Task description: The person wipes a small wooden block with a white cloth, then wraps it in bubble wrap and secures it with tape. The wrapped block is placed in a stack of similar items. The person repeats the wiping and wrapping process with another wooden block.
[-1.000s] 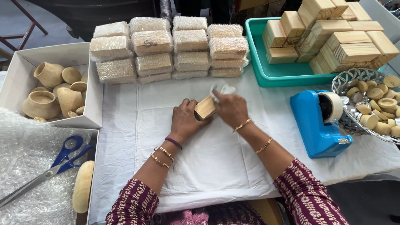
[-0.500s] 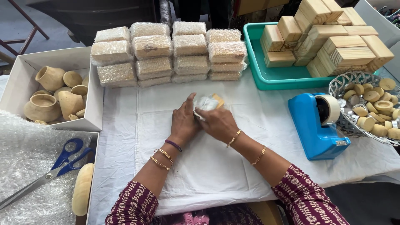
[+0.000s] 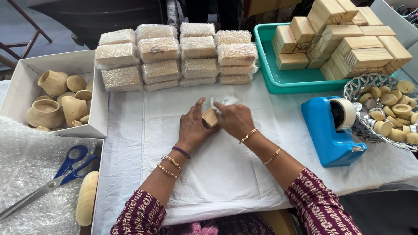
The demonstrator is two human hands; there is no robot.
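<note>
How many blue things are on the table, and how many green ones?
Blue tape holder: 1
Blue-handled scissors: 1
Green tray: 1
Total: 3

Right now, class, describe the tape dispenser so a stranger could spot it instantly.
Start at the green tray of wooden blocks at the table's far right. Just in front sits the tape dispenser, beside a wire basket of wooden discs. It is the only bright blue plastic thing there.
</note>
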